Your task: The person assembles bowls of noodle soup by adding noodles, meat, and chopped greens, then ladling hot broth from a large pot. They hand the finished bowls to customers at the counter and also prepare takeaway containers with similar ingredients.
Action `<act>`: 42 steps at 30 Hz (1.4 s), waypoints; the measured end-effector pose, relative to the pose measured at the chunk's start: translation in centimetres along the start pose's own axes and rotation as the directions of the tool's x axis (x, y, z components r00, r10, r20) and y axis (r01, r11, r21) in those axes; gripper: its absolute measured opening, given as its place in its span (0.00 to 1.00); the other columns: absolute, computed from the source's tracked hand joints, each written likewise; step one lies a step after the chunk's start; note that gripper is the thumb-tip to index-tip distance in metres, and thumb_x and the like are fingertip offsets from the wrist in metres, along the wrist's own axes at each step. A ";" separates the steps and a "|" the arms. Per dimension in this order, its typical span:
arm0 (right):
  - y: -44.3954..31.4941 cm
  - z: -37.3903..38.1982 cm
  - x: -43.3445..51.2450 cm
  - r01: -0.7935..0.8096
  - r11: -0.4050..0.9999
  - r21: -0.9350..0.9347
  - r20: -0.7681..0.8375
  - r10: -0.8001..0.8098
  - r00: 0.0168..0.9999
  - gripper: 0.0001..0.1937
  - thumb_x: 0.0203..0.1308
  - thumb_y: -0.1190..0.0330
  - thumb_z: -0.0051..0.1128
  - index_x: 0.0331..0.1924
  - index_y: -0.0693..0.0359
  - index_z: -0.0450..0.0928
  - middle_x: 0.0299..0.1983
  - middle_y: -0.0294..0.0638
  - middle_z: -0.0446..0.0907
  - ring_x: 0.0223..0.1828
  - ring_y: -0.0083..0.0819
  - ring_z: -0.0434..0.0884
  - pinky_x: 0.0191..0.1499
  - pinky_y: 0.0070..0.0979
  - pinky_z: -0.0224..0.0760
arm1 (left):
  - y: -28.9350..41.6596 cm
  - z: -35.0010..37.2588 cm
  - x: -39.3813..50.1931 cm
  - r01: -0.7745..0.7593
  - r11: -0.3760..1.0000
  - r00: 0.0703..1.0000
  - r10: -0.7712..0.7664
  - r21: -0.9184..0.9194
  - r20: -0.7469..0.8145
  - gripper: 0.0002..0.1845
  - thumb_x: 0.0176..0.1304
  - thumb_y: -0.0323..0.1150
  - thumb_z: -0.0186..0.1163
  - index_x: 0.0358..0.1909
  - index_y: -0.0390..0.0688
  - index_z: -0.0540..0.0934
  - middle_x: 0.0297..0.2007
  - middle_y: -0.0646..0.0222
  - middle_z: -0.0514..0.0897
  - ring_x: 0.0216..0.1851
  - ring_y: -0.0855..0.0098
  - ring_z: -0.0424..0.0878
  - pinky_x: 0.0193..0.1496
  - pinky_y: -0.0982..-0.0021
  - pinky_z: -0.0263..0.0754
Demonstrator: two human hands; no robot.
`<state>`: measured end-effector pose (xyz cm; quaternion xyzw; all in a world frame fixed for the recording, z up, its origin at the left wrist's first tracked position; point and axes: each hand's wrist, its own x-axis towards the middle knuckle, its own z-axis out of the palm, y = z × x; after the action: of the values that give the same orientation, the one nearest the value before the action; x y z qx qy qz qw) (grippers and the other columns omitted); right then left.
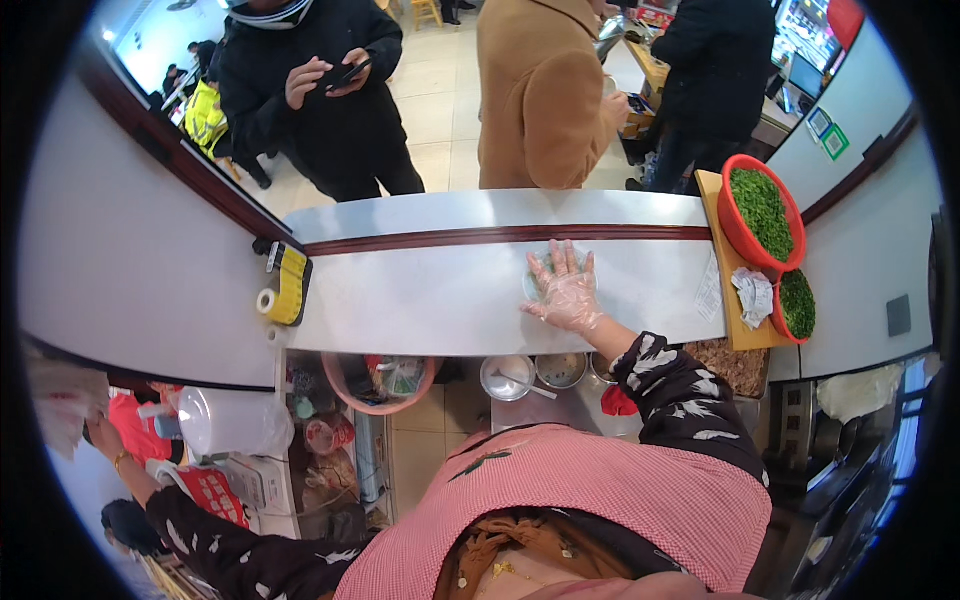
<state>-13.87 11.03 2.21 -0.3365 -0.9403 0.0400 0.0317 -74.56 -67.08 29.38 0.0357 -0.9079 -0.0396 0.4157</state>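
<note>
Wearing a clear plastic glove, my right hand lies spread over the top of a round container on the metal counter. Only the container's rim and some green content show between and beside the fingers. At the far left, my left hand is raised against a bunch of thin whitish plastic bags; its fingers are partly hidden, so its grip cannot be made out.
Red baskets of chopped greens and crumpled paper sit on a wooden board at right. A yellow label dispenser stands left. Bowls and a pink bin are below the counter. Several people stand beyond it.
</note>
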 end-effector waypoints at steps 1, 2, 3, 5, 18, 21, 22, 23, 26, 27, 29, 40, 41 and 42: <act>-0.4 -0.4 -0.1 -0.005 1.000 -0.017 0.082 0.006 0.997 0.48 0.53 0.33 0.54 0.77 0.40 0.52 0.78 0.51 0.44 0.79 0.57 0.38 0.72 0.65 0.30 | -0.3 0.1 0.0 -0.010 1.000 1.000 0.010 0.005 0.012 0.16 0.65 0.33 0.55 0.51 0.37 0.80 0.44 0.54 0.83 0.46 0.57 0.81 0.52 0.59 0.75; -0.7 -0.8 -0.1 -0.012 1.000 0.002 0.091 0.012 0.996 0.49 0.52 0.32 0.54 0.77 0.39 0.51 0.79 0.51 0.43 0.79 0.57 0.38 0.72 0.65 0.29 | -0.7 0.2 -0.2 -0.016 1.000 1.000 0.016 0.013 0.023 0.16 0.65 0.32 0.55 0.52 0.38 0.80 0.44 0.54 0.83 0.47 0.57 0.81 0.53 0.59 0.74; -0.9 -1.2 -0.1 -0.025 1.000 0.000 0.130 0.025 0.991 0.49 0.52 0.32 0.54 0.77 0.39 0.51 0.79 0.51 0.42 0.79 0.57 0.37 0.72 0.65 0.29 | -1.0 0.3 -0.4 -0.024 1.000 0.999 0.023 0.019 0.036 0.16 0.65 0.32 0.55 0.52 0.38 0.80 0.44 0.54 0.83 0.47 0.57 0.80 0.53 0.58 0.74; -1.0 -1.9 0.2 -0.039 0.999 0.016 0.198 0.035 0.979 0.50 0.51 0.32 0.55 0.77 0.39 0.51 0.79 0.52 0.42 0.79 0.57 0.37 0.72 0.65 0.29 | -1.7 0.7 -1.1 -0.052 0.998 0.996 0.049 0.043 0.072 0.17 0.64 0.31 0.55 0.53 0.40 0.80 0.45 0.54 0.83 0.48 0.57 0.80 0.54 0.58 0.74; -2.9 -5.8 1.8 -0.134 0.986 0.096 0.349 0.092 0.932 0.46 0.52 0.36 0.57 0.75 0.42 0.57 0.77 0.52 0.49 0.77 0.59 0.46 0.70 0.68 0.41 | 15.9 -5.4 -28.5 -0.466 0.859 0.580 0.478 -0.213 0.660 0.23 0.59 0.37 0.59 0.54 0.35 0.78 0.56 0.47 0.77 0.56 0.47 0.75 0.60 0.48 0.67; -1.3 -5.8 2.3 -0.071 0.971 0.227 0.304 -0.002 0.953 0.44 0.56 0.39 0.59 0.74 0.44 0.57 0.75 0.54 0.54 0.75 0.60 0.52 0.70 0.64 0.47 | 27.8 -11.7 -37.0 -0.300 0.789 0.426 0.613 -0.536 0.665 0.26 0.56 0.42 0.60 0.52 0.35 0.78 0.52 0.44 0.79 0.56 0.44 0.75 0.60 0.47 0.67; -0.6 -5.5 2.2 -0.070 0.953 0.295 0.226 0.002 0.974 0.42 0.57 0.43 0.61 0.74 0.46 0.58 0.73 0.55 0.57 0.73 0.60 0.56 0.69 0.62 0.51 | 31.8 -13.4 -39.4 -0.238 0.750 0.380 0.657 -0.617 0.652 0.25 0.55 0.42 0.59 0.51 0.36 0.78 0.48 0.45 0.81 0.54 0.45 0.76 0.59 0.48 0.68; 0.1 -5.1 2.3 -0.054 0.961 0.272 0.199 -0.002 0.980 0.42 0.56 0.43 0.62 0.73 0.48 0.60 0.73 0.56 0.58 0.72 0.60 0.57 0.70 0.60 0.52 | 36.0 -14.0 -40.4 -0.440 0.524 0.308 0.851 -0.729 0.426 0.30 0.53 0.41 0.61 0.57 0.38 0.76 0.52 0.41 0.79 0.53 0.40 0.76 0.62 0.48 0.67; 2.3 -3.2 1.3 0.068 0.981 0.179 0.017 -0.072 0.997 0.42 0.56 0.46 0.63 0.73 0.52 0.60 0.72 0.59 0.58 0.72 0.62 0.58 0.72 0.53 0.51 | 45.7 -15.0 -45.0 -0.415 0.559 -0.049 0.774 -0.718 0.631 0.20 0.51 0.43 0.58 0.35 0.37 0.85 0.39 0.48 0.85 0.44 0.47 0.82 0.51 0.48 0.74; 2.5 -2.3 0.6 0.094 0.980 0.175 -0.029 -0.091 0.995 0.43 0.56 0.47 0.63 0.73 0.53 0.59 0.72 0.60 0.58 0.72 0.62 0.58 0.73 0.50 0.51 | 48.2 -14.7 -46.9 -0.449 0.475 -0.117 0.809 -0.757 0.577 0.19 0.49 0.45 0.58 0.32 0.39 0.86 0.34 0.48 0.85 0.39 0.48 0.83 0.46 0.49 0.76; 2.8 -0.8 -0.6 0.131 0.980 0.147 -0.098 -0.117 0.988 0.44 0.55 0.48 0.64 0.74 0.53 0.57 0.72 0.61 0.58 0.72 0.61 0.57 0.74 0.45 0.50 | 51.3 -14.1 -50.7 -0.296 0.366 -0.149 0.895 -0.882 0.421 0.17 0.48 0.41 0.58 0.32 0.40 0.86 0.35 0.51 0.85 0.37 0.50 0.83 0.42 0.52 0.78; 5.1 1.4 0.6 0.134 0.948 0.288 -0.071 -0.118 0.990 0.33 0.62 0.62 0.58 0.71 0.55 0.63 0.69 0.55 0.65 0.71 0.50 0.63 0.72 0.39 0.56 | 57.7 -13.2 -58.1 -0.267 0.490 -0.059 0.851 -0.830 0.522 0.21 0.63 0.45 0.59 0.47 0.38 0.81 0.47 0.49 0.84 0.48 0.53 0.84 0.51 0.56 0.77; 5.4 1.6 1.4 0.213 0.932 0.294 -0.140 -0.178 0.974 0.31 0.63 0.63 0.57 0.70 0.56 0.65 0.68 0.54 0.67 0.71 0.49 0.64 0.72 0.38 0.57 | 58.6 -14.1 -58.5 -0.157 0.511 0.127 0.859 -0.845 0.496 0.22 0.65 0.45 0.58 0.49 0.36 0.79 0.49 0.48 0.83 0.49 0.52 0.83 0.52 0.56 0.77; 5.4 2.1 2.8 0.234 0.906 0.353 -0.163 -0.186 0.969 0.26 0.64 0.66 0.54 0.67 0.57 0.69 0.65 0.52 0.72 0.68 0.47 0.69 0.70 0.37 0.61 | 59.9 -14.7 -59.3 -0.149 0.451 0.147 0.890 -0.880 0.432 0.23 0.65 0.43 0.58 0.52 0.34 0.77 0.52 0.47 0.81 0.53 0.51 0.81 0.55 0.56 0.75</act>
<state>-12.76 16.85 -0.33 -0.2230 -0.9428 0.1914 0.1575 -26.72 -2.33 0.45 -0.4953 -0.8270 -0.2039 -0.1708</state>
